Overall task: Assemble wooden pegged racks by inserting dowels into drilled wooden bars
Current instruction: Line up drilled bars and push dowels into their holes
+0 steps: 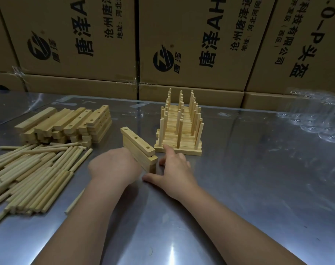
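Observation:
A small stack of drilled wooden bars [138,145] stands on the metal table [239,178] in the middle, the top bar showing three holes. My left hand [115,165] is blurred and lies against the stack's left side; its fingers are hidden behind the bars. My right hand [174,169] is at the stack's right end, fingers spread and straight, thumb on the table near the stack's near corner. Finished pegged racks [179,131] stand in a row just behind my right hand. Loose dowels [29,176] lie in a heap at the left.
A pile of more drilled bars [67,125] sits at the back left. One stray dowel [74,201] lies near my left forearm. Printed cardboard boxes [182,44] wall off the back. Clear plastic wrap [315,119] is bunched at the right.

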